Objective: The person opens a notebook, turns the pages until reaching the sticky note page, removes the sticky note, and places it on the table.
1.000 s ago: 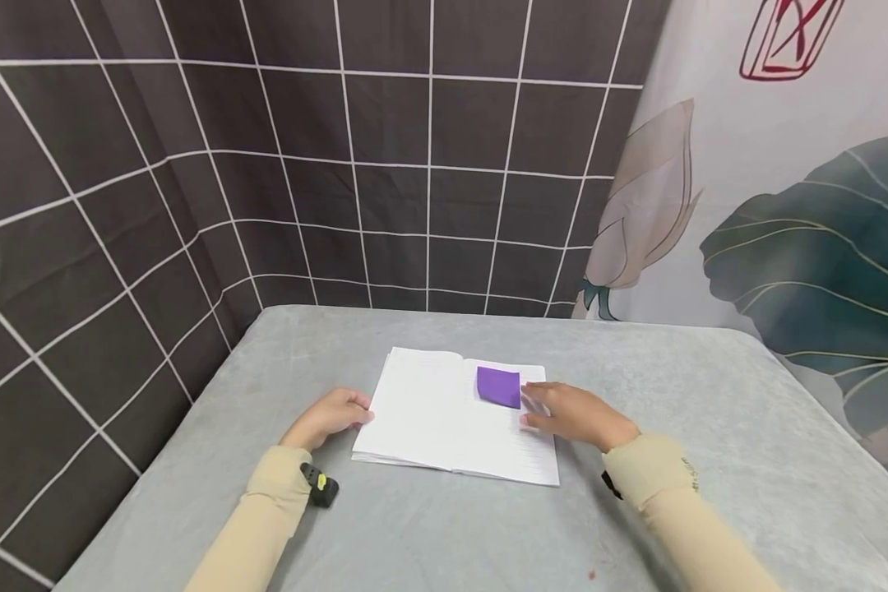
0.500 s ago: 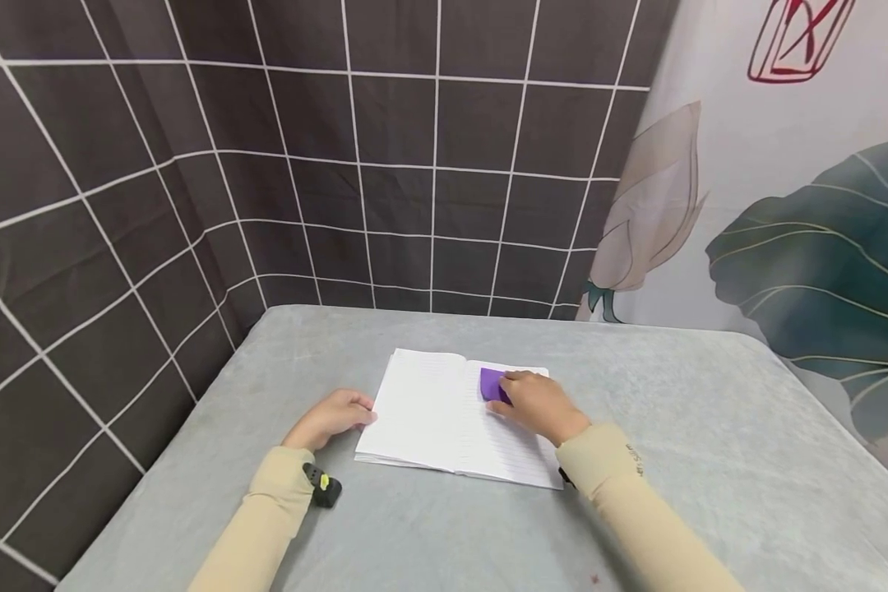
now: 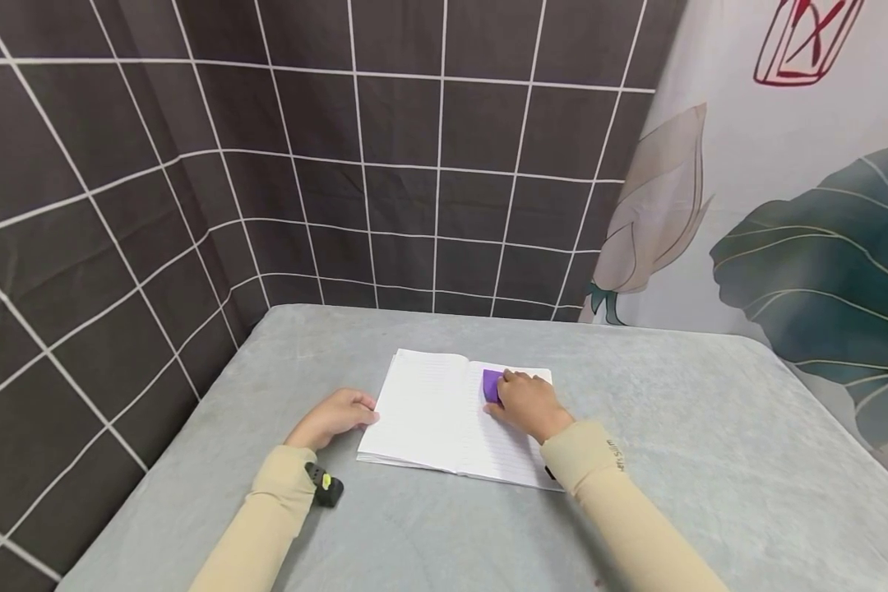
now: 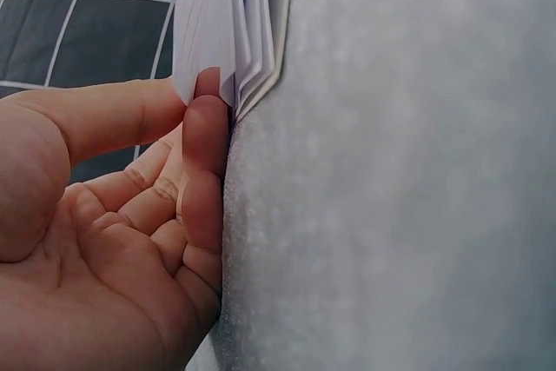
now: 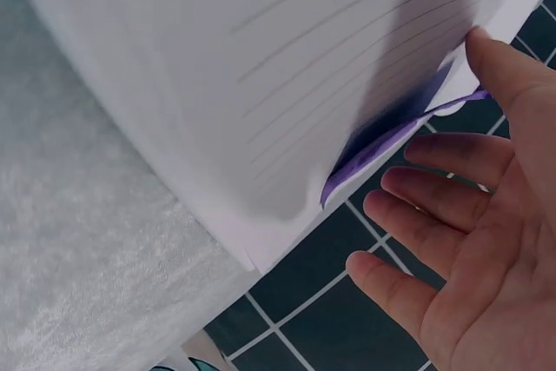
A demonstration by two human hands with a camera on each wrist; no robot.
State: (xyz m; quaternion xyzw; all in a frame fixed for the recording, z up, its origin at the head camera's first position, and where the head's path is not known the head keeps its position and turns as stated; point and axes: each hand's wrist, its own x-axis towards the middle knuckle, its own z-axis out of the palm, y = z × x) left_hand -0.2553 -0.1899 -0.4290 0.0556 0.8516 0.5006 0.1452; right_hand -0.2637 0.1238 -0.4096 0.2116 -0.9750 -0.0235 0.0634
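Note:
An open notebook (image 3: pixel 422 411) with ruled white pages lies on the grey-covered table. My left hand (image 3: pixel 335 415) is at its left edge. In the left wrist view, the thumb and a finger pinch the corner of the pages (image 4: pixel 204 23). A square purple sheet of paper (image 3: pixel 491 385) lies on the upper right page, partly covered by my right hand (image 3: pixel 533 407). In the right wrist view, the purple paper (image 5: pixel 373 155) has a raised edge. There the thumb reaches the page beside it, and the other fingers are extended and spread apart.
The grey tabletop (image 3: pixel 710 427) extends around the notebook on all sides. A dark grid-patterned curtain (image 3: pixel 400 197) hangs behind and to the left. At the right is a pale curtain with a large leaf print (image 3: pixel 821 271). Both wrists carry small black devices (image 3: pixel 329 487).
My right hand has moved left from beside the purple paper to over it, covering its right part. The left hand stays at the notebook's left edge. The head view has shifted slightly.

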